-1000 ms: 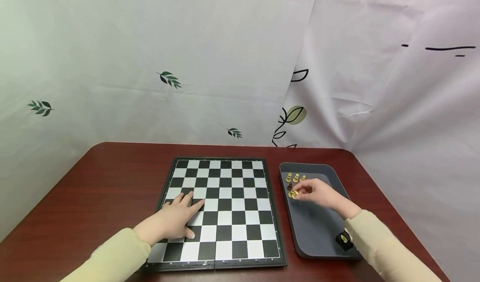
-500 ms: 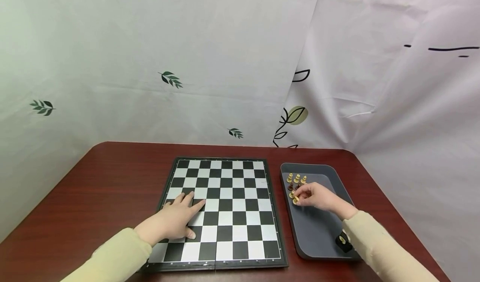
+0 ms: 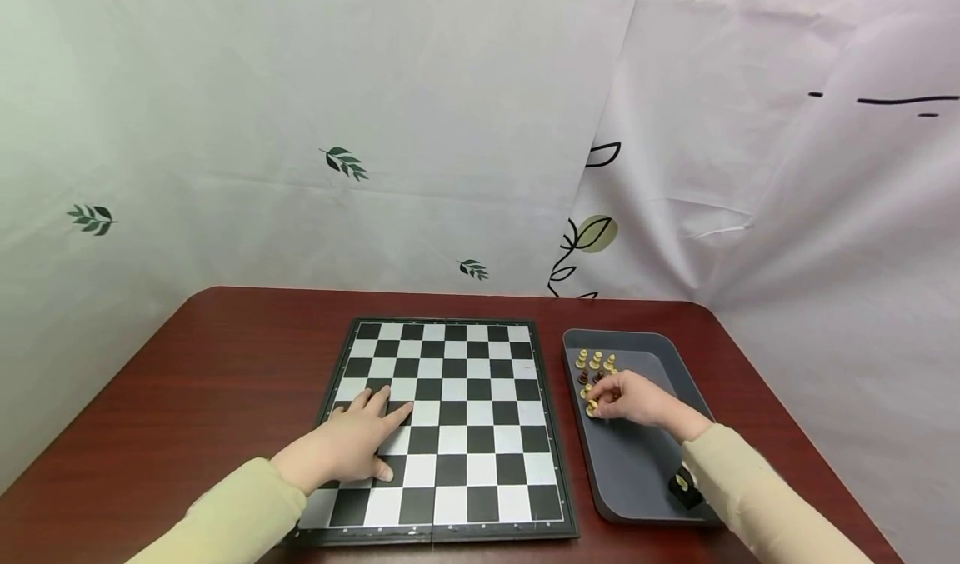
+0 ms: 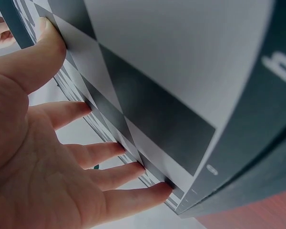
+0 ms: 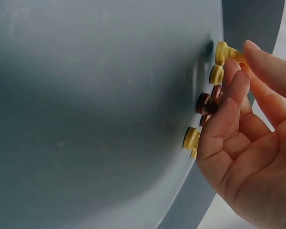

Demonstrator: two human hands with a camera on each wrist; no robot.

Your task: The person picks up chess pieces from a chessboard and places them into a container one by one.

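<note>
Lowered into the smooth grey tray (image 3: 660,356), right hand (image 3: 633,399) pinches a rounded yellow pawn (image 3: 592,408); left hand (image 3: 352,443) spread flat.

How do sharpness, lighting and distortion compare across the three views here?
Head view: evenly lit and sharp, with wide-angle bowing at the edges of the black-and-white chessboard. Left wrist view: dim, steeply skewed, with the left hand soft at close range. Right wrist view: the grey plastic tray is smooth and shadowed, while the small yellow and brown chess pieces are slightly blurred.

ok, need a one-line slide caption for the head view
Left hand flat on an empty chessboard while the right hand reaches among chess pieces in a grey tray.
</note>
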